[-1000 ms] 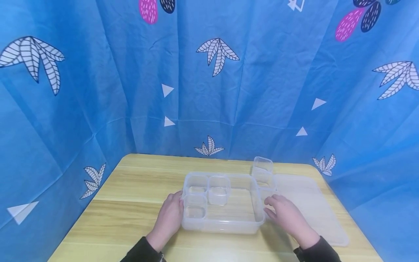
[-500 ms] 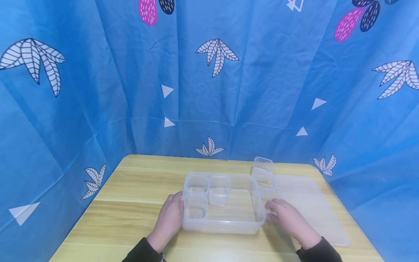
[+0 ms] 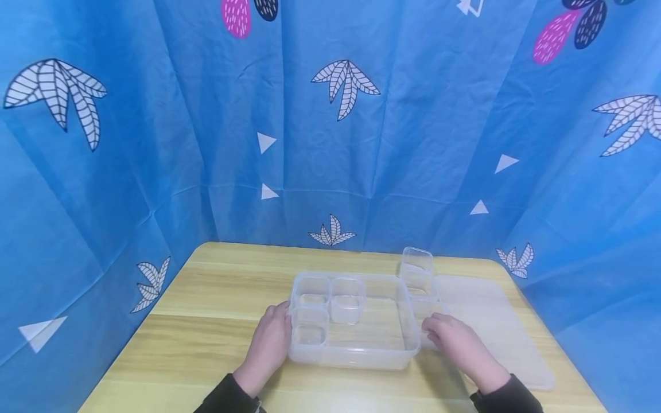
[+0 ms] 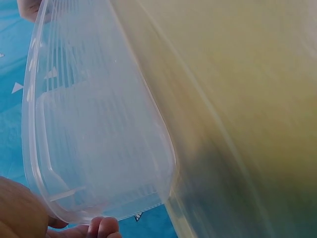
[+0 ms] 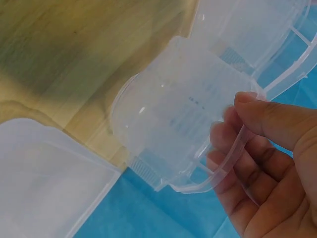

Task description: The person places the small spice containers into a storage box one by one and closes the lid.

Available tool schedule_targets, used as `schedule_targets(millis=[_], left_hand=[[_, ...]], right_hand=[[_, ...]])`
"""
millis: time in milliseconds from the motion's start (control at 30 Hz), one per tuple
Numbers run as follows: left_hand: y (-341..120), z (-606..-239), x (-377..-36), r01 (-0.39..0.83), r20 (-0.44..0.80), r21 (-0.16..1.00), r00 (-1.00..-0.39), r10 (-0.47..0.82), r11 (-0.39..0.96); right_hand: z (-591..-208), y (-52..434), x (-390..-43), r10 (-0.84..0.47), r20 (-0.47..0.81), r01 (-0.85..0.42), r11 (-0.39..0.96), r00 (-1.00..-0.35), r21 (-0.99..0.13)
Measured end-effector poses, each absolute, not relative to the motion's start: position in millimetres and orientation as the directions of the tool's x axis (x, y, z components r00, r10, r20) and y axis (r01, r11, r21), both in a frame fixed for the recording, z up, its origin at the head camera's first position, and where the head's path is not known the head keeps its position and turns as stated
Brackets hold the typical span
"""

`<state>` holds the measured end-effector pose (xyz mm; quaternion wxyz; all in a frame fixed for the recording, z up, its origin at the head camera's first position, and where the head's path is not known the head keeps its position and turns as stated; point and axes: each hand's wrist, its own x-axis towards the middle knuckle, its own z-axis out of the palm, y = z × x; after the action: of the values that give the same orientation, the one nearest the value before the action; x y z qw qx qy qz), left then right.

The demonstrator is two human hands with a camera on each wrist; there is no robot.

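A large clear plastic box [image 3: 361,358] sits mid-table, with three small clear tubs [image 3: 310,291] in its left part. My left hand [image 3: 276,330] lies flat against the box's left wall; in the left wrist view its fingertips [image 4: 99,229] show below the box's end [image 4: 99,124]. My right hand [image 3: 432,330] is just outside the box's right wall. In the right wrist view its thumb and fingers [image 5: 230,119] pinch the rim of a small clear tub [image 5: 183,109]. Two more small tubs [image 3: 416,264] stand in a row behind it.
A flat translucent lid [image 3: 490,321] lies on the right of the wooden table [image 3: 206,321], close beside my right hand and seen as the lid [image 5: 44,188] in the right wrist view. Blue patterned cloth [image 3: 155,143] walls the table on three sides.
My right hand has drawn slightly nearer along the box's right wall. The left hand and the box have stayed put.
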<state>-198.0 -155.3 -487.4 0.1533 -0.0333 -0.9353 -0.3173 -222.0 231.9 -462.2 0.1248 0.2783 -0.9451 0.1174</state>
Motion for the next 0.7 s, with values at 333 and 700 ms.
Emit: schedule_targets(millis=[333, 700], left_hand=[[-156, -489, -198, 0.145, 0.277, 0.595, -0.96, -0.033, 0.79], [-157, -489, -196, 0.169, 0.3, 0.592, -0.954, -0.021, 0.788]], right_hand=[[-457, 235, -221, -0.497, 0.294, -0.551, 0.823, -0.817, -0.138], [-438, 237, -218, -0.516, 0.305, -0.571, 0.81, -0.801, -0.13]])
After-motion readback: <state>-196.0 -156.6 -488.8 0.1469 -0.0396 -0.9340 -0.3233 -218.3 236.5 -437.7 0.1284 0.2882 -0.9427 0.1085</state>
